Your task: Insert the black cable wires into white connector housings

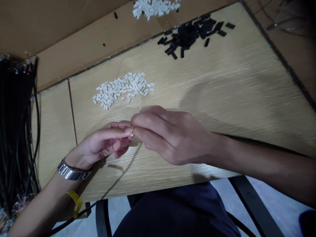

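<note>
At the near edge, the person's dark clothing [176, 214] fills the middle. To its left, a black cable [64, 224] with a yellow tag [76, 201] runs along the near side of the wooden tabletop [237, 89]. A metal-banded watch [72, 171] circles the left wrist.

Just beyond, the left hand [102, 143] pinches a small white piece [132, 134] between thumb and fingertips, with barely any gap; the piece sits over the near middle of the tabletop, mostly covered by fingers. The right hand [170, 136] comes in from the right, back upward, fingers curled together and their tips meeting the left hand's at that piece. Whether it has hold of anything cannot be told, as its own fingers hide the contact.

Along the left side hangs a thick bundle of black cables [14, 131]. Farther off, left of centre, lies a spread of small white pieces [125, 86]. Beyond it to the right is a heap of black pieces [190, 34], and farthest, on brown cardboard [81, 54], another white heap [155, 8].
</note>
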The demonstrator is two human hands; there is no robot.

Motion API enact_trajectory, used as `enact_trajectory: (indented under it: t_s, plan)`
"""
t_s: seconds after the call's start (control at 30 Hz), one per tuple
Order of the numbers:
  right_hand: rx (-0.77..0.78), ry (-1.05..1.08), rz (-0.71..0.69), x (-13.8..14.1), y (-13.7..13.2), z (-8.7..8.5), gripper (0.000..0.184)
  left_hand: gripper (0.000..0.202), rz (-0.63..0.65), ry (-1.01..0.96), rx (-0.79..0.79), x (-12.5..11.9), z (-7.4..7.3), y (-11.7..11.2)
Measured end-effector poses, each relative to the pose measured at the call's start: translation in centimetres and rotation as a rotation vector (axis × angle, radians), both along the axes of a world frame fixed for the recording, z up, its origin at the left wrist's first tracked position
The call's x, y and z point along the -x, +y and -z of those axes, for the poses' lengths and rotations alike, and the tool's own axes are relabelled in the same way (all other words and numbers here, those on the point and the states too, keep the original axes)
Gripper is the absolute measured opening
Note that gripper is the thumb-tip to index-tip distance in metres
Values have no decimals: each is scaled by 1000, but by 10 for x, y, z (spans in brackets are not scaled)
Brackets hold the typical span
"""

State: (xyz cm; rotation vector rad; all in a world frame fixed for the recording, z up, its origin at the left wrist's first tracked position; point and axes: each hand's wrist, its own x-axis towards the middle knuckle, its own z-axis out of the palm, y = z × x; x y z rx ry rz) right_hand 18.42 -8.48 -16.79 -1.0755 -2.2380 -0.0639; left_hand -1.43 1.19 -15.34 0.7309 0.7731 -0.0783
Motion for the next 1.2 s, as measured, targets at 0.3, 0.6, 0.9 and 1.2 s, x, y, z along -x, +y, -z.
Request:
enact_trajectory:
  t_s: [0.3, 0.6, 0.9, 1.2]
  plan:
    - [196, 230, 57, -4, 10, 14, 8, 32, -39, -21, -1140, 7, 1, -8]
    - [286, 237, 40, -1, 8, 15, 9, 10, 5, 99, -1313, 9, 8, -22]
    - [468, 448, 45, 6, 5, 18, 8, 5, -178, 98, -1131, 1, 19, -34]
    - [553, 510, 54, 2, 8, 18, 9, 2, -203, 62, -1064, -1, 18, -30]
